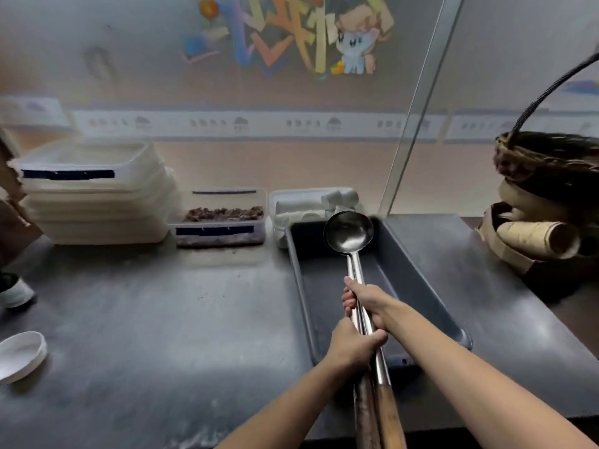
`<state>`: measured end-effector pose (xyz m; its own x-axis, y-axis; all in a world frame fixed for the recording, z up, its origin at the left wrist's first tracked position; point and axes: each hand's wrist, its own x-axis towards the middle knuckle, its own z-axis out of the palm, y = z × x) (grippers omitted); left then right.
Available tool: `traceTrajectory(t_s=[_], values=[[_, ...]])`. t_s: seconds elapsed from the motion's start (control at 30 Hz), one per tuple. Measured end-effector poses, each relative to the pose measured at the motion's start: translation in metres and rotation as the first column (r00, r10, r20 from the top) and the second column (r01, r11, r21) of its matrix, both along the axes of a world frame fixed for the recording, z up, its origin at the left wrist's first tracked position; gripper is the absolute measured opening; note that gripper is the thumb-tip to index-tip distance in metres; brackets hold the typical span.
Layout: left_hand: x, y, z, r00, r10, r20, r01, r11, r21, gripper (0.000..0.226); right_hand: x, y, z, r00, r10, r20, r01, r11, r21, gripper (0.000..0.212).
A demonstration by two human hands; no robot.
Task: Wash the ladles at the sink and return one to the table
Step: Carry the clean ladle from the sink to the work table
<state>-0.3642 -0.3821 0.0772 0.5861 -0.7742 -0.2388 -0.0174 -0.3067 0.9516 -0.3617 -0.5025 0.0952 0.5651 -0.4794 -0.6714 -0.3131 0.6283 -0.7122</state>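
Two long steel ladles [349, 234] with brown wooden handles lie stacked together, their bowls nested over the far end of a dark rectangular tray [431, 293]. My right hand [366, 303] grips both metal shafts further up. My left hand [351, 345] grips the same shafts just behind it, closer to me. The wooden handle ends reach down past the table's front edge. Only one bowl is clearly visible; the second one is hidden beneath it. No sink is in view.
A steel table [162, 319] carries stacked white containers [94, 196], a clear box of brown food [222, 222], a white box of rolled cloths [311, 202], a white lid [21, 354] at left. A glass divider [418, 102], a wicker basket [547, 163] and paper rolls [538, 238] stand right.
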Motion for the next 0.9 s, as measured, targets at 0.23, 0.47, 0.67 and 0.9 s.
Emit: traceTrajectory(t_s=[0.23,0.47,0.67,0.9], values=[[0.026,-0.059,-0.041,0.988,0.077,-0.137,-0.052,0.983,0.178,0.013,0.034,-0.059,-0.063,0.99,0.08,-0.116,-0.059,0.983,0.174,0.037],[0.049,-0.088,-0.071,0.974,0.148,-0.17,-0.091,0.948,0.304,0.013,0.062,-0.084,-0.101,0.981,0.138,-0.134,-0.103,0.965,0.24,0.034],[0.064,-0.099,-0.084,0.972,0.186,-0.14,-0.126,0.926,0.357,0.027,0.08,-0.097,-0.127,0.979,0.162,-0.124,-0.127,0.96,0.25,0.033],[0.074,-0.105,-0.083,0.993,0.092,-0.073,-0.042,0.861,0.508,0.064,0.083,-0.102,-0.134,0.951,0.244,-0.19,-0.241,0.97,0.039,0.036]])
